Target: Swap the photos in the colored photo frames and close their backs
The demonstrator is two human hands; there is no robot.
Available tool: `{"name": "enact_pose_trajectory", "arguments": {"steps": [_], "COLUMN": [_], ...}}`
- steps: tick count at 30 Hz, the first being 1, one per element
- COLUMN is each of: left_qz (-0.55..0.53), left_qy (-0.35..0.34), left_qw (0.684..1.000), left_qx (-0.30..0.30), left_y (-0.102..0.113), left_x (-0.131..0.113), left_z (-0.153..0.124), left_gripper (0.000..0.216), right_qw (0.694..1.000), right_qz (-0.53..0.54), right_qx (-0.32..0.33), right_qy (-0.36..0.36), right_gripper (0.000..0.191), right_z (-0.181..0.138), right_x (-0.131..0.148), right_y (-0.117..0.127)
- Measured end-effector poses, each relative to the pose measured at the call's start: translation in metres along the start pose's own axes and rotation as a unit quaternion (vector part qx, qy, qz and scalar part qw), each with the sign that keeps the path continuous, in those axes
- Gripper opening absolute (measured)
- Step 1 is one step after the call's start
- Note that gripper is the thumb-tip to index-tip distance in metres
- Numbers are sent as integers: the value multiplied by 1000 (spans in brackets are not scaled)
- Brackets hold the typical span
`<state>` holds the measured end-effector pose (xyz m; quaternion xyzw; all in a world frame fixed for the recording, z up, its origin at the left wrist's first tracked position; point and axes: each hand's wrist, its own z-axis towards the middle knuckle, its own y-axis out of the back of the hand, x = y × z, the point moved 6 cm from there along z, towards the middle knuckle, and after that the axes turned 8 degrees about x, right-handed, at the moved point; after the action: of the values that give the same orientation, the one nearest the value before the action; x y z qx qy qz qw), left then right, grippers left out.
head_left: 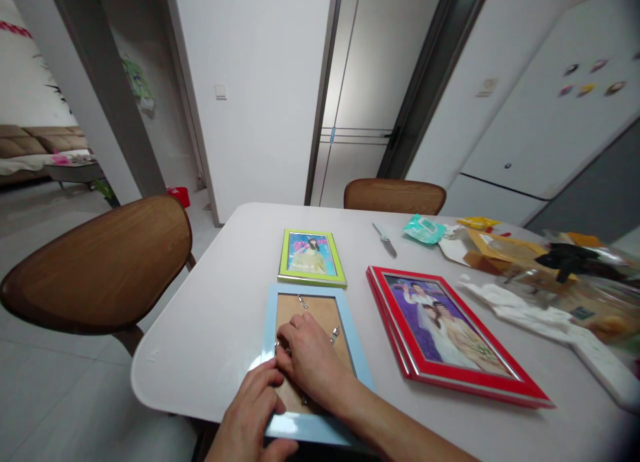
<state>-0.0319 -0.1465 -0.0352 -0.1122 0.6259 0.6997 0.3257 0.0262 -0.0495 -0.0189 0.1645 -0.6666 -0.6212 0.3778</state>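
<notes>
A light blue picture frame (354, 345) lies back side up at the table's near edge, its brown backing board (320, 307) showing. Small metal clips sit around the board; one clip (335, 333) on the right and another (302, 301) at the top are visible. My left hand (253, 405) grips the frame's lower left side, thumb at the near edge. Bent over the board, my right hand (309, 355) has its fingertips pressed together at a clip on the left side, mostly covered by the fingers. Just beyond lies a green picture frame (311, 281), photo side up.
Red picture frames (450, 375) are stacked on the right. A knife (385, 241) lies farther back, near a teal packet (424, 229). Paper, bags and a clear container (607, 302) crowd the right side. Wooden chairs (100, 269) stand left and behind the table.
</notes>
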Motion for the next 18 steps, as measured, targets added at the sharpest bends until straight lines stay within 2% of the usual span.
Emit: {"name": "enact_pose_trajectory", "arguments": {"steps": [5, 9, 12, 18], "left_qz": [12, 14, 11, 13], "left_qy": [-19, -23, -21, -17], "left_qw": [1000, 999, 1000, 1000], "left_qx": [-12, -21, -14, -2], "left_y": [-3, -5, -7, -8], "left_x": [4, 9, 13, 15], "left_z": [-3, -5, -5, -4], "left_gripper": [21, 25, 26, 26], "right_qw": [999, 997, 996, 997], "right_qz": [26, 32, 20, 21], "right_qx": [3, -19, -32, -35], "right_qy": [-20, -62, -76, -63], "right_gripper": [14, 25, 26, 25], "right_z": [8, 20, 27, 27], "right_x": [-12, -44, -60, -57], "right_y": [1, 14, 16, 17]}}
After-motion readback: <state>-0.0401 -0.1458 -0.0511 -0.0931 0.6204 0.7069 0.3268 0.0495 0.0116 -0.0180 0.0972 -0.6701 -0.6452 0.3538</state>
